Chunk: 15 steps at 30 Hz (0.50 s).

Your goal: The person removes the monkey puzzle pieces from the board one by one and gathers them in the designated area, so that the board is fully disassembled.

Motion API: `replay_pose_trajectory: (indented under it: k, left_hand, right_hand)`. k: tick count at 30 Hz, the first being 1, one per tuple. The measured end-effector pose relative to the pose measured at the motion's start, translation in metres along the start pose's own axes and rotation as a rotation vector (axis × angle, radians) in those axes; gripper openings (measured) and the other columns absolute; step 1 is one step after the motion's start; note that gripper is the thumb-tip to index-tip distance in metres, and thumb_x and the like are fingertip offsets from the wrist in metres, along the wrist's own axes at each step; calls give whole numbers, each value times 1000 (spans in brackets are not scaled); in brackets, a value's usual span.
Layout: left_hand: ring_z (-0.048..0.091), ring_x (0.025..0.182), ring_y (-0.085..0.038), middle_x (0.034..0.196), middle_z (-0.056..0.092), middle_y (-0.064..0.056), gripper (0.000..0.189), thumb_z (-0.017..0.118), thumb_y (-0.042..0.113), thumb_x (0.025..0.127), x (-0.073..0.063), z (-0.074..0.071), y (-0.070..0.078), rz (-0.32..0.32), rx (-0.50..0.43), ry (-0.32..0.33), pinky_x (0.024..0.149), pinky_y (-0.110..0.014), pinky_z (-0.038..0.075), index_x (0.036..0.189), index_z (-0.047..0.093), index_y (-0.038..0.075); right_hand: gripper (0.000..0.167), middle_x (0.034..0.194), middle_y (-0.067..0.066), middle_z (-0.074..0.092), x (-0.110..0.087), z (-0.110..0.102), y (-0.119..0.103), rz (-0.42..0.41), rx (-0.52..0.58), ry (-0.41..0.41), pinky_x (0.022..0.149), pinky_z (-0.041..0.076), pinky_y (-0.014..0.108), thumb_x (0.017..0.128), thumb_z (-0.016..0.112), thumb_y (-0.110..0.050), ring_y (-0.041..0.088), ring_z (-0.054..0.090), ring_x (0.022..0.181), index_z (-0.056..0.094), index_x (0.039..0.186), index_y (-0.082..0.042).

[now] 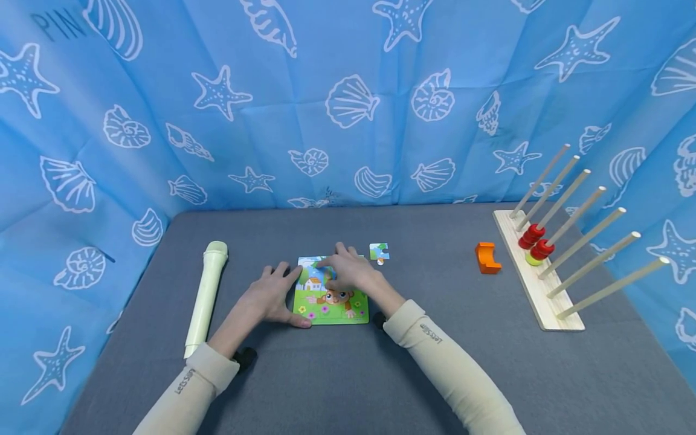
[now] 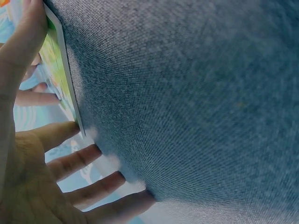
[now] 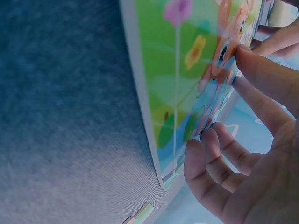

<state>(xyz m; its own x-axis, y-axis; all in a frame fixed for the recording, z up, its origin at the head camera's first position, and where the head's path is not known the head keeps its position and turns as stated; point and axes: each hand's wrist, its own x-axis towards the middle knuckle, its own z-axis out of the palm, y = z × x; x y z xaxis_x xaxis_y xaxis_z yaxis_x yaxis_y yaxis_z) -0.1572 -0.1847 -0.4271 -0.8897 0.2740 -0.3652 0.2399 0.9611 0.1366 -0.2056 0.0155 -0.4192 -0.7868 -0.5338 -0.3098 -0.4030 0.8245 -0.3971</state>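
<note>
A jigsaw puzzle (image 1: 359, 308) with a monkey, a house and flowers lies flat on the grey table. The left hand (image 1: 269, 299) spreads along the puzzle's left side, its thumb touching the lower left corner and its index fingertip the upper left edge. Over the upper part of the puzzle is the right hand (image 1: 350, 270). Its thumb (image 3: 259, 70) and index finger touch the picture surface, spread a little apart; no lifted piece shows between them. One loose puzzle piece (image 1: 379, 251) lies just beyond the upper right corner, apart from both hands.
A pale green microphone-shaped tube (image 1: 205, 299) lies left of the left forearm. An orange curved block (image 1: 487, 258) sits to the right. Beyond it stands a wooden peg rack (image 1: 535, 281) with tall rods and several red and yellow-green beads. A blue curtain (image 1: 348, 151) borders the table.
</note>
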Motion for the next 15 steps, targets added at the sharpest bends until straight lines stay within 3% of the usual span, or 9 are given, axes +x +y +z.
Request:
replay_pose_trajectory:
  k: [15]
  left_hand:
    - [40,139,-50,158,37,-23,123,82,74,67,0,1,0,-1,-5,6,99,-65,51,161,34,12]
  right_hand:
    - [47,140,16,45,3,1,-1,27,76,12,84,49,45,95,75,-22,34,42,119,63,140,-25]
